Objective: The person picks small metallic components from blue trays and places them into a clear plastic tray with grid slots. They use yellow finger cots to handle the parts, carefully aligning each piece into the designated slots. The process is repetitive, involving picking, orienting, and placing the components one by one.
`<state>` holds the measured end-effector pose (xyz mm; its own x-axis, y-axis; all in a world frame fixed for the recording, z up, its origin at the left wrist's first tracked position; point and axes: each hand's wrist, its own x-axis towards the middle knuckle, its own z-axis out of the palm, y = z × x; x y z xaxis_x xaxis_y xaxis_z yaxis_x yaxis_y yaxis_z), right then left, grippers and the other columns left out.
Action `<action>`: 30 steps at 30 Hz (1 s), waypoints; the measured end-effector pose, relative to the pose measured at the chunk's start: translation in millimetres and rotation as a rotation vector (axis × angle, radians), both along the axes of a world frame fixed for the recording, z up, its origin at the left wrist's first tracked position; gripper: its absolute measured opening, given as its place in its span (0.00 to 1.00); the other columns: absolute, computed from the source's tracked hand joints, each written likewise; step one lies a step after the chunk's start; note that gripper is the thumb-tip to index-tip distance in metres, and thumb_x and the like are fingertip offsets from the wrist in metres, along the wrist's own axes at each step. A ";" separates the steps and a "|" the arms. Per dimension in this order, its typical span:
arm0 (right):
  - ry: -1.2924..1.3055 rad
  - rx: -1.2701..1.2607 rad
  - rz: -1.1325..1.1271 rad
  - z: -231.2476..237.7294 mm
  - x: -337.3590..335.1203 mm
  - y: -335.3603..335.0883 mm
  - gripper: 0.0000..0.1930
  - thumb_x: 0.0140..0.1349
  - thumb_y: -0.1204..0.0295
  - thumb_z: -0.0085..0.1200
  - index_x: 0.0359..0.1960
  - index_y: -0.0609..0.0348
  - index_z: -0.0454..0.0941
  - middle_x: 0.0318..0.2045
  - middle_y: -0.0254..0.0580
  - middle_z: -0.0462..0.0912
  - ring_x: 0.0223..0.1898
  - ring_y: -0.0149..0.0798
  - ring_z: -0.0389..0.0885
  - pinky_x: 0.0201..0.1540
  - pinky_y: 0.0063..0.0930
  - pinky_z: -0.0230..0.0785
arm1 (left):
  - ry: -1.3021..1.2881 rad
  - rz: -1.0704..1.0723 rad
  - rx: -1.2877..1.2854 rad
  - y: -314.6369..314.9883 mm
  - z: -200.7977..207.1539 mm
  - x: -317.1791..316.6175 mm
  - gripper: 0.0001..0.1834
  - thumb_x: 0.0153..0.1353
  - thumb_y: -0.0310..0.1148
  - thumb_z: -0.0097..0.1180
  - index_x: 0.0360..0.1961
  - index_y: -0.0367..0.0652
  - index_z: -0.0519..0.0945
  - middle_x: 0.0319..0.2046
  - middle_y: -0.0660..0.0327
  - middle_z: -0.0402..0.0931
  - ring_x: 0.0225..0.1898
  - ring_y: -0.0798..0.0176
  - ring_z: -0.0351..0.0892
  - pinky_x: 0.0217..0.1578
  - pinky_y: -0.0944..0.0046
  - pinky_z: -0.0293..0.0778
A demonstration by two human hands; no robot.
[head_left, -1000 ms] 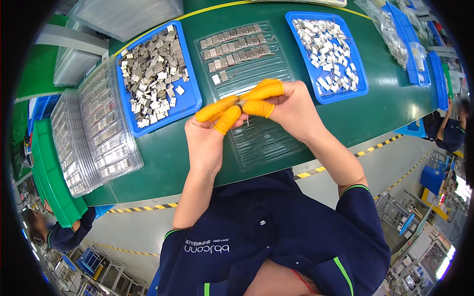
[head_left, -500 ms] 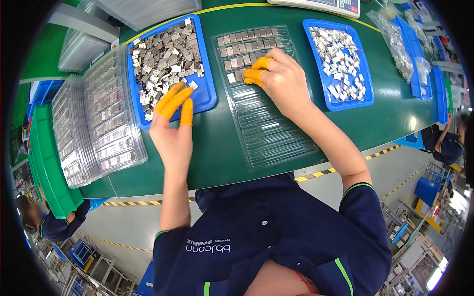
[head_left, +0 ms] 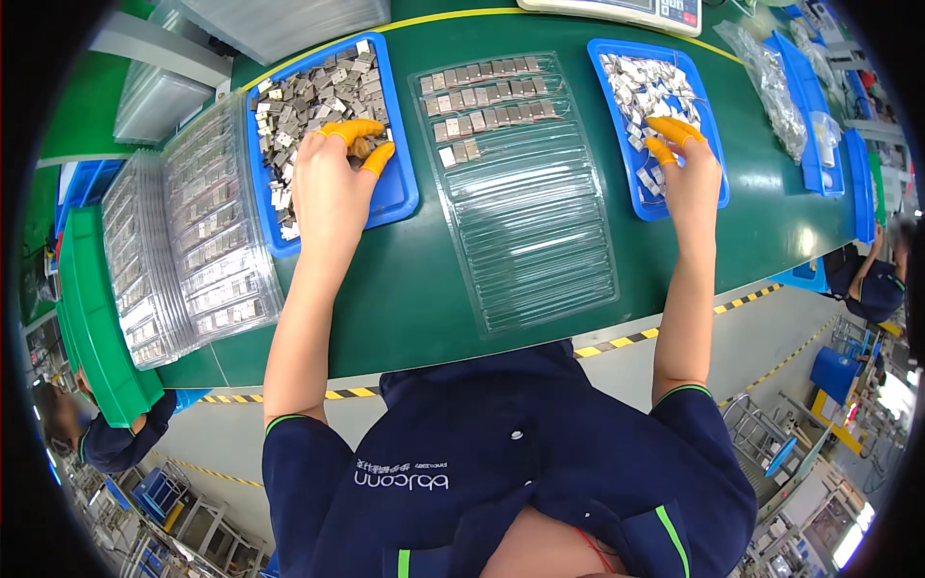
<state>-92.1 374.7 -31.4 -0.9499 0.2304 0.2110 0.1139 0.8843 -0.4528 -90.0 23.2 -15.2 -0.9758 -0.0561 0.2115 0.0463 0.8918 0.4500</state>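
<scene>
My left hand (head_left: 332, 178), with yellow finger cots on its fingertips, reaches into the left blue tray (head_left: 395, 207). Its thumb and fingers curl together over a heap of small grey metal pieces (head_left: 318, 101); whatever they pinch is hidden. Over the right blue tray (head_left: 715, 188) is my right hand (head_left: 689, 173), also in yellow finger cots. Its thumb and forefinger are apart at the small white parts with thin wires (head_left: 655, 82). Between the trays lies a clear plastic blister tray (head_left: 540, 250). Its far rows hold metal pieces, and the fourth row has a few at its left end.
Filled clear blister trays (head_left: 207, 222) are stacked at the left beside a green bin (head_left: 101, 318). A scale (head_left: 655, 12) stands at the far edge. Plastic bags (head_left: 771, 91) and more blue trays (head_left: 805, 116) lie at right. Other people work at both sides.
My right hand has left the blister tray's fourth row and moved right to the white parts. My left hand has moved farther into the metal pieces, its fingers curling in.
</scene>
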 end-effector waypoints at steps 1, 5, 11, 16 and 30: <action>0.027 0.059 0.072 -3.0 2.3 3.5 0.14 0.49 0.78 0.60 0.41 0.62 0.80 0.38 0.50 0.80 0.41 0.49 0.76 0.44 0.37 0.69 | 0.020 -0.032 -0.030 -1.7 -3.4 -2.3 0.13 0.45 0.31 0.66 0.34 0.38 0.83 0.30 0.52 0.77 0.37 0.49 0.73 0.41 0.55 0.70; 0.117 0.114 0.220 -6.6 5.2 8.4 0.12 0.48 0.78 0.61 0.37 0.63 0.81 0.35 0.50 0.81 0.32 0.47 0.79 0.39 0.34 0.72 | 0.110 -0.133 -0.069 -10.0 -11.0 -5.4 0.13 0.45 0.31 0.66 0.33 0.38 0.82 0.28 0.52 0.76 0.37 0.49 0.72 0.39 0.55 0.69; 0.008 -0.072 0.090 3.3 7.8 0.2 0.11 0.47 0.76 0.63 0.34 0.64 0.82 0.29 0.47 0.82 0.27 0.40 0.81 0.34 0.29 0.73 | 0.001 -0.061 0.017 2.0 2.3 0.1 0.11 0.45 0.29 0.66 0.31 0.40 0.82 0.29 0.53 0.77 0.35 0.52 0.73 0.37 0.58 0.70; 0.149 -0.096 0.009 10.8 11.3 -3.1 0.12 0.49 0.75 0.63 0.36 0.65 0.82 0.28 0.46 0.83 0.28 0.34 0.83 0.32 0.23 0.73 | -0.050 -0.005 0.118 7.5 5.6 3.7 0.10 0.45 0.28 0.64 0.32 0.41 0.82 0.28 0.56 0.78 0.28 0.56 0.74 0.33 0.60 0.71; 0.150 -0.814 0.013 1.8 11.1 1.1 0.12 0.50 0.84 0.61 0.38 0.70 0.79 0.37 0.46 0.82 0.36 0.33 0.83 0.41 0.22 0.76 | -0.040 0.035 0.118 2.9 -0.8 3.8 0.12 0.44 0.32 0.67 0.32 0.43 0.83 0.27 0.57 0.78 0.26 0.61 0.76 0.30 0.62 0.73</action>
<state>-81.0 375.8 -29.6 -0.9287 0.3551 0.1070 -0.0061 0.2738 -0.9618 -86.2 26.1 -16.0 -0.9802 -0.1128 0.1625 -0.0043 0.8335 0.5525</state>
